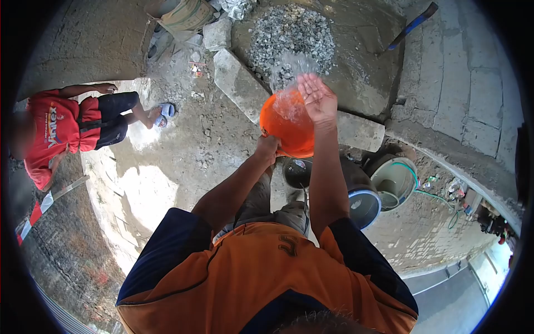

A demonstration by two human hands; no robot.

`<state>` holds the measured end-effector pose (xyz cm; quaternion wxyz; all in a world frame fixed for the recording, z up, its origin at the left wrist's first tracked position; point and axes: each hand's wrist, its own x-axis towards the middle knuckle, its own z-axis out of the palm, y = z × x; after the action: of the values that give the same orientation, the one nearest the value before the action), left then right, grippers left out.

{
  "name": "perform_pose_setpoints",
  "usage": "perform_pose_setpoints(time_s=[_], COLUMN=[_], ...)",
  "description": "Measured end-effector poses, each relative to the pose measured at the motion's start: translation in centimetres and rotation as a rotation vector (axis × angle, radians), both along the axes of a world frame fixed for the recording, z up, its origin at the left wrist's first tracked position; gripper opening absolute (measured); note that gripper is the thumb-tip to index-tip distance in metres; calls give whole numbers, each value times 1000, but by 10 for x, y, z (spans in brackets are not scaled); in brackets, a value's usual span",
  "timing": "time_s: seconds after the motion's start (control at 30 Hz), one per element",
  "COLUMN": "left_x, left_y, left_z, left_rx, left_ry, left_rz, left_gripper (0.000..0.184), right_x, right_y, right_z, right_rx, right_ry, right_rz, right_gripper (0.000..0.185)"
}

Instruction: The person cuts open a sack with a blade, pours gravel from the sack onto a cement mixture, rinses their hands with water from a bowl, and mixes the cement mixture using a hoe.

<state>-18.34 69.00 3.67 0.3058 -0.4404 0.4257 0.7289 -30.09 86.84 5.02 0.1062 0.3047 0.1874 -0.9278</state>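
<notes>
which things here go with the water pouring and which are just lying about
Part of the job, it seems:
- orange bucket
- left hand
- right hand
- splashing water
- gravel heap

Probably just lying about:
- woven sack
- stone block
- colourful litter

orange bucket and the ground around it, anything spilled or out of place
Water is leaving the tilted bucket toward the gravel, but with the left hand gripping it, this looks poured, not spilled. Untidier: a green hose trails loosely from a tub across the ground, near litter.
</notes>
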Motion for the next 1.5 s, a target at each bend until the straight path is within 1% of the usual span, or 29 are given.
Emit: perform_pose_setpoints(time_s=[0.03, 0.07, 0.1, 0.17, 0.2, 0.37, 0.4, 0.47, 0.5, 0.57, 0.6, 0.63, 0.7, 0.77, 0.8, 0.83, 0.9, 0.93, 1.0, 1.03, 1.1, 1.13, 1.2, 1.23, 1.3, 1.37, 1.4, 1.47, 1.5], left_x=[2, 0, -7, -11, -12, -17, -19, -20, -17, -18, -17, -17, -14, -8, -7, -8, -5, 2, -4, -11, -11, -9, -11, -10, -11, -9, -5, 0, -1], left_y=[0, 1, 3, 10, 14, 26, 27, 31, 33, 45, 50, 54, 55, 49, 42, 36, 29, 28, 36, 38, 38, 36, 29, 26, 21, 18, 16, 14, 16], left_z=[2, 3, 5, 10, 14, 30, 28, 21, 19, 18, 17, 15, 5, -20, -26, -32, -32, -26, -9, 0, 9, 7, -1, 2, 11, 7, 4, -6, -9], left_rx=[6, 8, 11, 16, 14, -1, -16, -12, -5, -34, -76, -69, 11, 12, 11, 4, 5, 1, -18, -11, 10, 7, 12, 3, 56, 5, -39, -29, -16], left_ry=[-2, 5, 18, 39, 53, 58, 40, 42, 53, 46, 19, 19, 45, 20, -7, -8, 9, -3, -35, -20, 2, 0, 6, 3, 8, -7, -20, -9, -6], left_rz=[-15, -14, -10, -16, -9, -99, -114, -126, -143, -156, -146, -148, -105, -127, -149, -150, -202, -204, -109, -110, -94, -86, -159, -154, -117, -153, -206, -202, -182], left_gripper=[37, 35, 34, 32, 30, 28, 28, 29, 30, 29, 28, 28, 28, 30, 32, 32, 38, 38, 36, 36, 33, 33, 31, 31, 31, 32, 33, 35, 37], right_x=[-4, -5, -3, 13, 19, 35, 25, 9, 17, 14, 17, 25, 42, 47, 40, 35, 11, 16, 9, 14, 30, 45, 72, 76, 41, 14, 16, 6, 9], right_y=[3, 9, 11, 11, 18, 41, 43, 45, 47, 59, 55, 52, 48, 50, 50, 51, 42, 38, 40, 36, 32, 32, 33, 29, 32, 28, 27, 34, 35], right_z=[24, 16, 5, -21, -35, -94, -68, 19, 9, -29, -44, -59, -88, -106, -95, -82, -11, -13, -17, -23, -54, -90, -198, -192, -78, 2, 2, 6, -6], right_rx=[5, 168, 177, 673, 677, 1, 0, 102, 108, 391, 504, 646, 721, 350, 111, 2, -7, -10, 249, 431, 689, 788, 787, 754, -23, -40, -42, 250, 402], right_ry=[124, -54, -40, -677, -682, -395, -393, 46, 38, -403, -686, -765, -756, -651, -559, -422, -3, -16, -204, -422, -718, -712, -538, -514, -353, 120, 117, -87, -319], right_rz=[-115, -26, -43, 495, 482, 31, 23, -265, -281, 147, 261, 381, 385, 183, 89, -8, -260, -262, -129, 71, 446, 463, 229, 166, -86, -373, -373, -205, 75], right_gripper=[34, 31, 31, 33, 33, 27, 27, 25, 25, 27, 26, 26, 26, 27, 27, 27, 29, 29, 26, 30, 32, 29, 24, 23, 22, 23, 23, 21, 24])
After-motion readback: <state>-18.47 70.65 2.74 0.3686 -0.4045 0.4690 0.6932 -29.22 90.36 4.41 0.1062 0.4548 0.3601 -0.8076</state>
